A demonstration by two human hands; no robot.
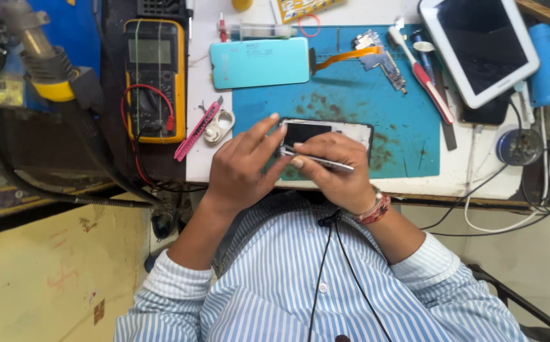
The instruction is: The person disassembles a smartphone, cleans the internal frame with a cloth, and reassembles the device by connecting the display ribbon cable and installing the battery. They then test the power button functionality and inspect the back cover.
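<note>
Tweezers (318, 161) sit pinched in the right hand (337, 170); the left hand (244, 166) grips the opened phone (325, 133) near the counter's (477, 180) front edge, steadying it.

Two hands work at the desk (477, 180): the left hand (240, 166) and the right hand (335, 170). Under them lies one opened phone (325, 132), and the right hand holds one thin metal tool (319, 161). One blue mat (376, 107) carries one turquoise back cover (259, 62) and one circuit board with an orange ribbon (376, 58). There is one yellow multimeter (153, 76), one white tablet (477, 47), one toothbrush (422, 75), one syringe (256, 30) and one pink tool (197, 131).
</note>
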